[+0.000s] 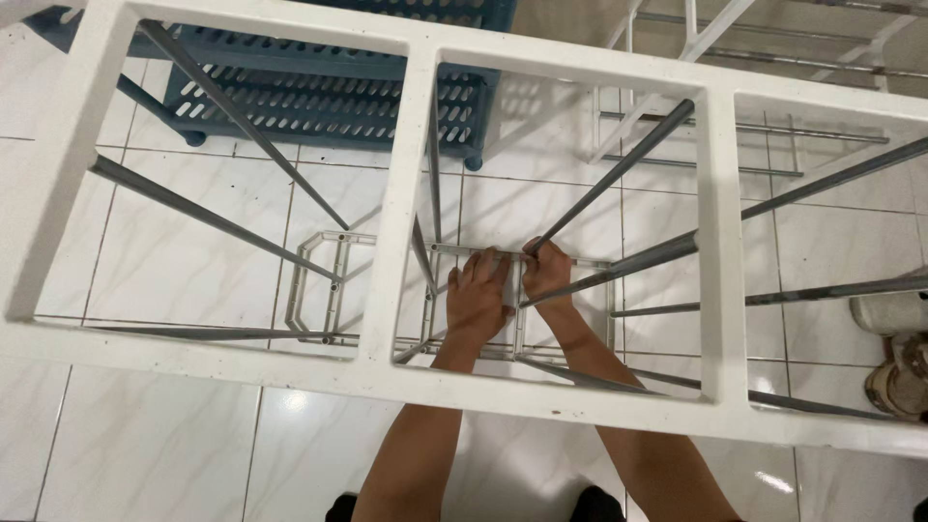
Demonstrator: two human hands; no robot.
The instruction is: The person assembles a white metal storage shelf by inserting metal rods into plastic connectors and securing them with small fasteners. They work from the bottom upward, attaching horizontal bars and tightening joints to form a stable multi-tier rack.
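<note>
I look down through a white plastic rack frame (406, 193) with grey metal rods (619, 172) running down to a lower white frame (329, 280) on the floor. Both my arms reach through the middle opening of the top frame. My left hand (478, 295) lies flat, fingers spread, on the far bar of the lower frame. My right hand (547, 273) is closed around the bottom end of a grey rod where it meets that bar.
A blue plastic shelf rack (319, 92) stands on the white tiled floor (164, 435) at the back. Another white metal rack (735, 145) stands at the back right. Some white footwear (894, 314) sits at the right edge.
</note>
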